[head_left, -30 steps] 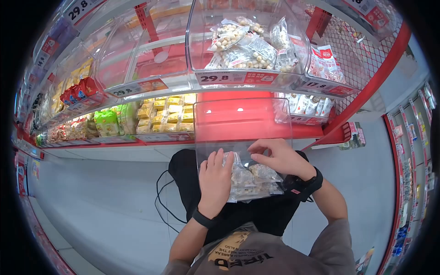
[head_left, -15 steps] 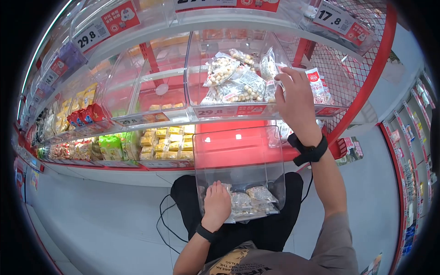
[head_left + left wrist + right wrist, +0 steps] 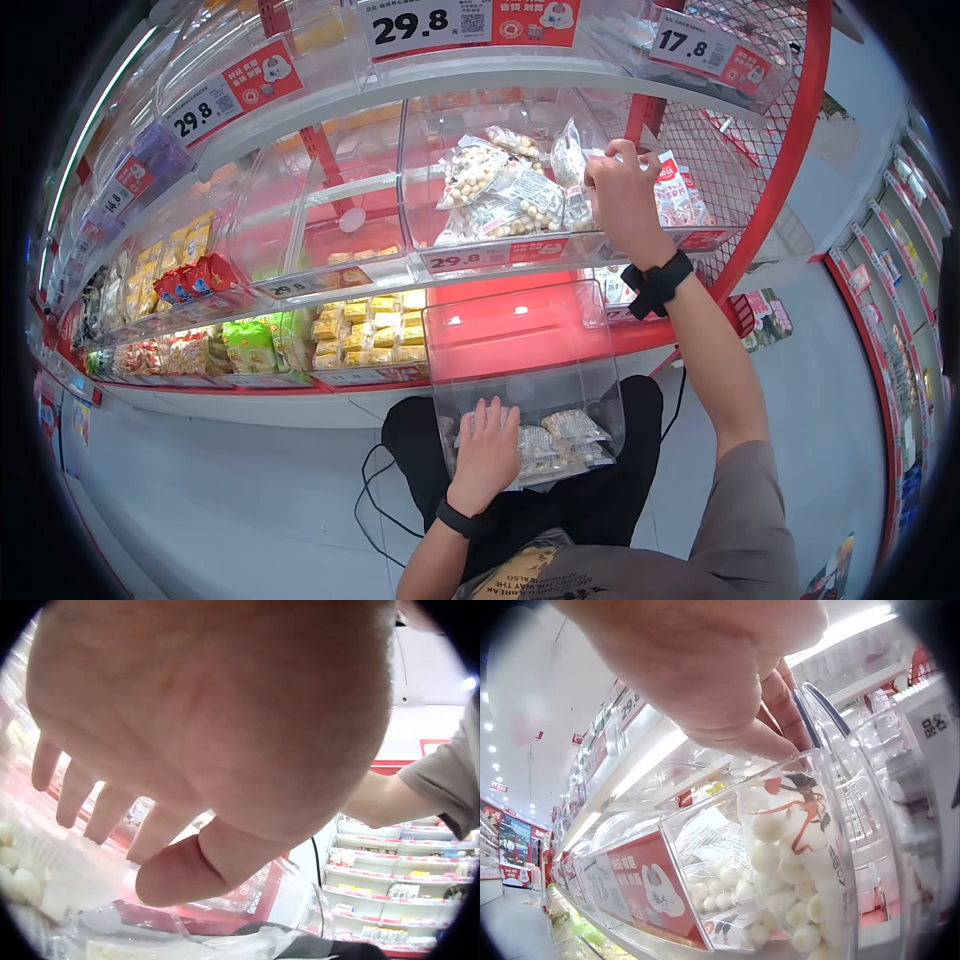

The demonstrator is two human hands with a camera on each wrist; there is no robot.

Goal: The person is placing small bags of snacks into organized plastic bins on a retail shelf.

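On the person's lap, tilted, lies a clear bin (image 3: 600, 350) with several nut bags (image 3: 575, 428) at its near end. Over its left part the left hand (image 3: 486, 447) rests on bags, fingers extended; the left wrist view shows this hand (image 3: 210, 727) with its fingers apart above clear packaging. The right hand (image 3: 628, 205) is up at the front right corner of a shelf bin (image 3: 440, 245) holding bags of round pale nuts (image 3: 478, 172). In the right wrist view the right hand (image 3: 712, 667) grips that bin's top edge, thumb beside an upright bag (image 3: 787, 862), fingertips partly hidden.
Price tags (image 3: 430, 25) line the upper shelf. Yellow packs (image 3: 370, 330) and a green pack (image 3: 248, 345) sit on the lower shelf at left. A red mesh panel frame (image 3: 790, 150) bounds the right side. A black cable (image 3: 368, 490) lies on the floor.
The right hand has left the lap bin and risen to the shelf bin's right corner, where its fingers have closed on the edge. The left hand stays at the lap bin. The head view has shifted.
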